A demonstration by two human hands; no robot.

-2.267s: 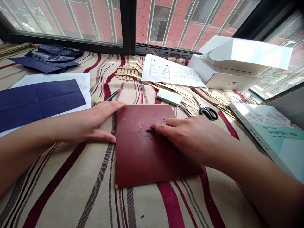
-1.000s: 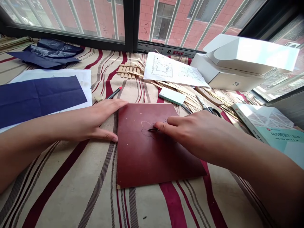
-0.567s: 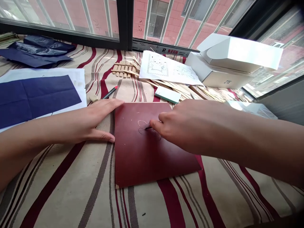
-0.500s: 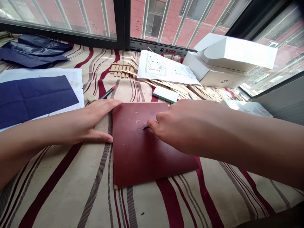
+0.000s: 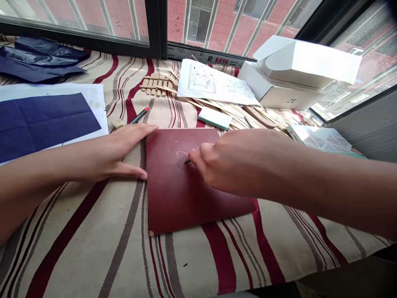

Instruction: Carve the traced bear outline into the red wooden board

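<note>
A reddish-brown square board lies on the striped cloth, with a pale curved line and a dark curved line near its middle. My left hand rests at its left side, thumb and fingers spread, the fingertips at the upper left corner and the thumb against the left edge. Over the board's right half, my right hand is closed around a thin, dark-tipped pencil-like tool. Its tip is at the curved lines; most of the tool is hidden inside the hand.
Behind the board are a small white-and-green box, thin wooden strips, a printed drawing sheet and a white carton. Dark blue paper lies left, near a red-ended pen. A patterned box stands right.
The view has shifted slightly, so the board and the things around it sit a little higher. My right hand keeps the tool at the curved lines; my left hand stays at the board's edge.
</note>
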